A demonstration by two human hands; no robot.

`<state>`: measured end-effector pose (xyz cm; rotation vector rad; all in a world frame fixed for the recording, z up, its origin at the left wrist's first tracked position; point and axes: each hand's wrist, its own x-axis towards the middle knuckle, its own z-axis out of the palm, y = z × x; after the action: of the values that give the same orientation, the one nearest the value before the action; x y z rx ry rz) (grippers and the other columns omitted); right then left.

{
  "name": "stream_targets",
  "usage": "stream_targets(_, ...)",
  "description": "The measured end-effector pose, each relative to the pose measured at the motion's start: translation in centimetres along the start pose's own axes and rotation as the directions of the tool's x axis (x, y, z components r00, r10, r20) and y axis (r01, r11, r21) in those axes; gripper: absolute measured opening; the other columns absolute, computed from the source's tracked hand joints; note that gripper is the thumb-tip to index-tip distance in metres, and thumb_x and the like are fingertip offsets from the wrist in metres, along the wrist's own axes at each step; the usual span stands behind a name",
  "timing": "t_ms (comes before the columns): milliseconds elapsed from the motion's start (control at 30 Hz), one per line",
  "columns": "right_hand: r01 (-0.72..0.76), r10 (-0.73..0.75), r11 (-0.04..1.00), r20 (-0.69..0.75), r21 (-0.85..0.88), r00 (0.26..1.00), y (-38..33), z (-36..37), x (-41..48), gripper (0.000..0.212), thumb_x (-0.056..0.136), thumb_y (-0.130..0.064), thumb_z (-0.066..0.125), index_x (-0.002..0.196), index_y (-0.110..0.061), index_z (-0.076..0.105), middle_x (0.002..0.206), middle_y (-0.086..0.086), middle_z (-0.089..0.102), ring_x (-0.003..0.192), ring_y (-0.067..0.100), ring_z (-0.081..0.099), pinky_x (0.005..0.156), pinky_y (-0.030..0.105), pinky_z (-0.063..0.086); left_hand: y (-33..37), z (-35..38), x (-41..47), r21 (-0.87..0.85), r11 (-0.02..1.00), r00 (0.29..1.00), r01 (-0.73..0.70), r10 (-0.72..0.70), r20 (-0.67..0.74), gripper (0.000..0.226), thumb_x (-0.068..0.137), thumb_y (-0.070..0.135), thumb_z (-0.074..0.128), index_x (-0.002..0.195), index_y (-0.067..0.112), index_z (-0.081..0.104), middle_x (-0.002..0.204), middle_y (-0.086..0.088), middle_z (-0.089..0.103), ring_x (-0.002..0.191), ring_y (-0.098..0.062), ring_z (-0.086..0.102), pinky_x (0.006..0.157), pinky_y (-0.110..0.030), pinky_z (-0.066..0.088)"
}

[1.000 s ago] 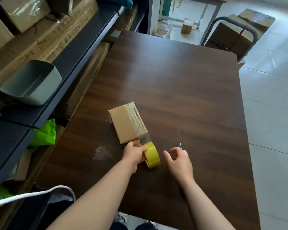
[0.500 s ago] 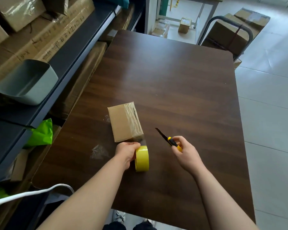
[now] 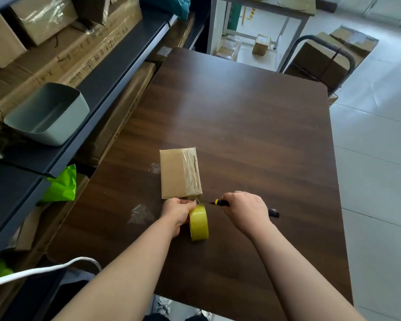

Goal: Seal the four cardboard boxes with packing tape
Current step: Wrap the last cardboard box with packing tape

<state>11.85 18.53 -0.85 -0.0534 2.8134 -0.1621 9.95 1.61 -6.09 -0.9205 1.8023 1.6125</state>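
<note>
Cardboard box (image 3: 180, 173), likely light and stiff, sits on desk (image 3: 241, 123) just beyond left hand (image 3: 177, 210), fingers curled round tape roll (image 3: 198, 223); right hand (image 3: 243, 209) fingers clasp utility knife (image 3: 219, 202) beside it. Steady box by edges.

The table (image 3: 252, 126) offers open passage across its far half and right edge. A box (image 3: 175, 174) and tape roll (image 3: 199, 224) obstruct the near-left part. A shelf (image 3: 116, 72) crowds the left edge.

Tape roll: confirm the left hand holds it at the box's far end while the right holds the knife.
Wrong end. The head view shows the left hand holding the tape roll at the near end of the box; the right hand holds the knife.
</note>
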Motion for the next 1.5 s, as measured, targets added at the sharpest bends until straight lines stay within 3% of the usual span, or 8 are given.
stream_targets(400,-0.377,0.334,0.874,0.185,0.307,0.924,2.5,6.5,-0.6,0.045,0.096,-0.016,0.046,0.141,-0.023,0.041,0.127,0.01,0.045,0.119,0.03,0.042,0.095,0.038,0.042,0.2,-0.7,0.6,0.113,0.988,0.987,-0.103,0.116,-0.111,0.028,0.078,0.015,0.078,0.102,0.005,0.068,0.098,-0.004,0.065,0.092,-0.02,0.057,0.088,-0.032,0.046)
stream_targets(533,-0.292,0.301,0.815,0.065,0.501,0.951,0.4,6.3,0.6,0.05,0.097,-0.022,0.052,0.145,-0.022,0.04,0.139,0.009,0.043,0.128,0.028,0.04,0.102,0.035,0.037,0.5,-0.6,0.5,0.16,0.984,0.979,-0.076,0.104,-0.176,0.035,0.077,0.016,0.077,0.109,0.004,0.067,0.105,-0.006,0.065,0.101,-0.025,0.058,0.088,-0.032,0.045)
stream_targets(667,-0.123,0.196,0.614,0.001,0.78,0.981,-3.7,4.1,3.2,0.051,0.094,-0.029,0.062,0.142,-0.025,0.047,0.126,0.0,0.051,0.113,0.012,0.049,0.095,0.021,0.037,0.7,-0.4,0.6,0.177,0.982,0.974,-0.067,0.103,-0.204,0.037,0.076,0.019,0.077,0.11,0.006,0.068,0.111,-0.008,0.068,0.104,-0.028,0.061,0.085,-0.031,0.047)
stream_targets(867,-0.261,0.159,0.443,0.211,0.858,0.964,-5.6,4.8,5.4,0.061,0.092,-0.035,0.064,0.148,-0.029,0.039,0.124,0.006,0.061,0.114,0.019,0.058,0.098,0.031,0.044,-0.1,-1.5,0.2,0.176,0.972,0.952,0.153,-0.097,-0.291,0.047,0.083,0.018,0.073,0.124,0.003,0.056,0.124,-0.016,0.06,0.114,-0.032,0.057,0.085,-0.037,0.047)
stream_targets(1033,-0.282,0.16,0.31,0.243,0.908,0.957,-5.9,5.1,6.0,0.057,0.094,-0.028,0.063,0.146,-0.026,0.042,0.116,0.004,0.065,0.097,0.01,0.062,0.075,0.016,0.046,-0.8,-3.2,-0.2,0.357,0.934,0.992,-0.019,0.063,-0.113,0.024,0.083,0.03,0.074,0.097,0.013,0.064,0.092,0.0,0.06,0.086,-0.017,0.054,0.075,-0.03,0.042)
stream_targets(1200,-0.268,0.151,0.326,0.23,0.907,0.962,-6.2,4.3,6.1,0.054,0.096,-0.02,0.059,0.146,-0.025,0.042,0.111,0.002,0.066,0.086,0.004,0.06,0.063,0.012,0.042,-0.7,-6.2,-1.0,0.316,0.941,0.971,-0.125,0.182,-0.158,0.019,0.086,0.031,0.069,0.084,0.014,0.062,0.09,-0.002,0.063,0.083,-0.016,0.057,0.067,-0.03,0.043)
stream_targets(1333,-0.241,0.147,0.364,0.201,0.9,0.969,-6.7,3.3,6.1,0.051,0.096,-0.012,0.055,0.143,-0.027,0.045,0.112,0.002,0.065,0.096,0.014,0.062,0.082,0.024,0.05,0.0,-9.3,-1.6,0.248,0.949,0.909,-0.195,0.27,-0.318,0.015,0.088,0.02,0.063,0.08,0.013,0.053,0.091,-0.006,0.06,0.083,-0.021,0.056,0.062,-0.028,0.041)
stream_targets(1500,-0.225,0.238,0.541,0.109,0.81,0.965,-8.2,2.4,6.3,0.04,0.084,-0.01,0.054,0.121,-0.025,0.054,0.115,0.003,0.064,0.102,0.021,0.061,0.087,0.038,0.052,1.1,-12.8,-2.2,0.167,0.908,0.831,-0.383,0.418,-0.366,0.034,0.085,0.004,0.064,0.108,0.019,0.044,0.092,-0.001,0.056,0.081,-0.018,0.056,0.066,-0.022,0.039)
